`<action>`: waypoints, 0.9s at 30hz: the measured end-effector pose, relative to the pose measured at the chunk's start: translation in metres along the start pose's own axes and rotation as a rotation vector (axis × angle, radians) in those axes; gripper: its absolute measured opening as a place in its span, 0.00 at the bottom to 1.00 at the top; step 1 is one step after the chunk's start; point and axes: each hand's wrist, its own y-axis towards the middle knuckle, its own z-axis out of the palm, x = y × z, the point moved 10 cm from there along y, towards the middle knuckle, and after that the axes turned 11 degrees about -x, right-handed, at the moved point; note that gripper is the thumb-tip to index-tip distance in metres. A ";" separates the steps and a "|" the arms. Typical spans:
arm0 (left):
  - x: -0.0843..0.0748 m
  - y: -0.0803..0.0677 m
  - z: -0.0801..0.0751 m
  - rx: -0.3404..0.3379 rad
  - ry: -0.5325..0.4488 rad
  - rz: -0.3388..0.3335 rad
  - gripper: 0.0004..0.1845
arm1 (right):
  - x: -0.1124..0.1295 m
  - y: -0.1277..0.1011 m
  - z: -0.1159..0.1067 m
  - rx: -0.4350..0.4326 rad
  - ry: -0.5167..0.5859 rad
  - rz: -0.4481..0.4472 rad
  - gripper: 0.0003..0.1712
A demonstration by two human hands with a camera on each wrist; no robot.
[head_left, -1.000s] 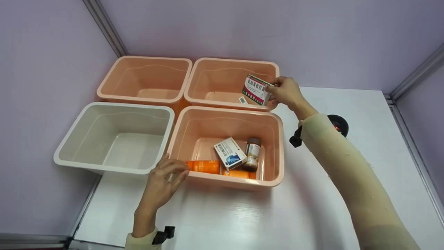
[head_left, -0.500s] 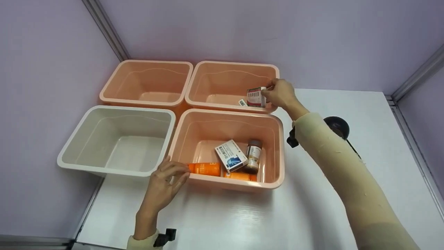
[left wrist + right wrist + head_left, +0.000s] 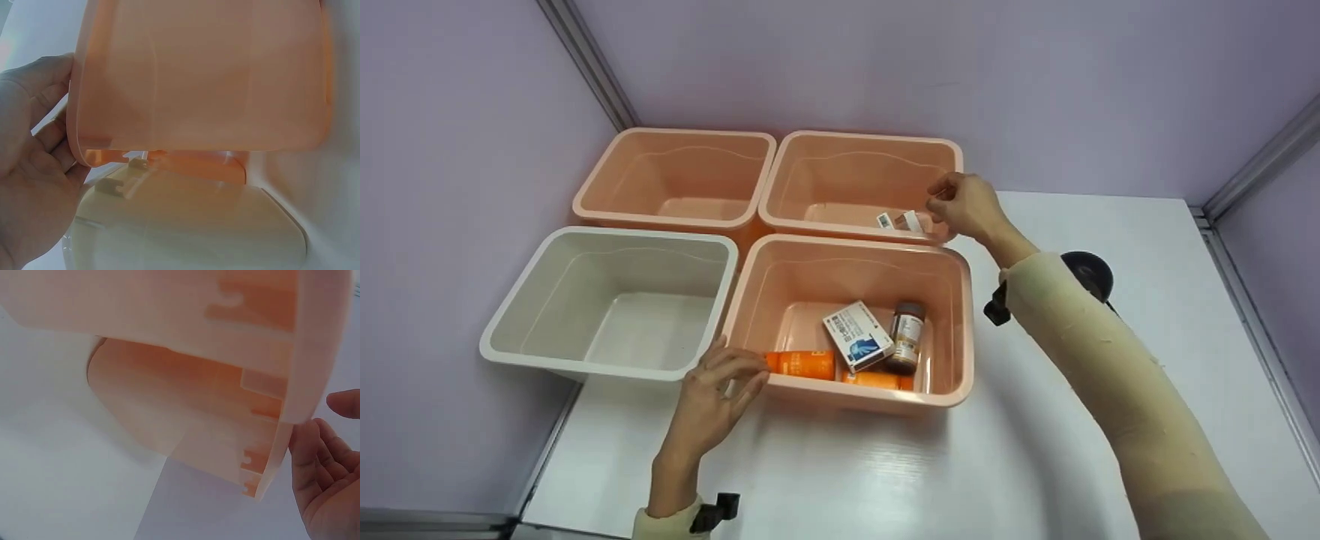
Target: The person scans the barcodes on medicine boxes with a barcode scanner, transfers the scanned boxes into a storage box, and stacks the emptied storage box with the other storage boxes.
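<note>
My right hand (image 3: 969, 206) hangs over the right rim of the far-right peach plastic bin (image 3: 861, 144), fingers loosened and holding nothing that I can see; the right wrist view shows an open palm beside the bin wall. The red-and-white medicine carton (image 3: 913, 220) lies on that bin's floor at about 9 o'clock from my fingertips, next to a small barcoded white box (image 3: 884, 220). My left hand (image 3: 718, 394) rests with spread fingers against the near-left corner of the near peach plastic bin (image 3: 960, 330), touching its rim.

Risks, as I judge them: pulling my right hand back low could catch the far bin's rim and shove it; my left fingers sit close to the orange box (image 3: 802, 364), so a careless push could tip the near bin's contents, the blue-and-white carton (image 3: 858, 335) and the brown bottle (image 3: 905, 335).

Half a second ago the carton stood upright, pinched in my right fingers inside the bin; now it is down and released. The left hand has not moved.
</note>
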 end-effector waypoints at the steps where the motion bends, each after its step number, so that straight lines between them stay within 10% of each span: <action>1: -0.001 0.000 0.000 -0.005 0.001 0.009 0.06 | 0.001 -0.001 -0.001 -0.001 0.000 -0.004 0.15; 27: -0.004 0.003 0.002 -0.010 0.015 0.012 0.05 | 0.040 -0.027 -0.016 0.071 0.164 -0.077 0.11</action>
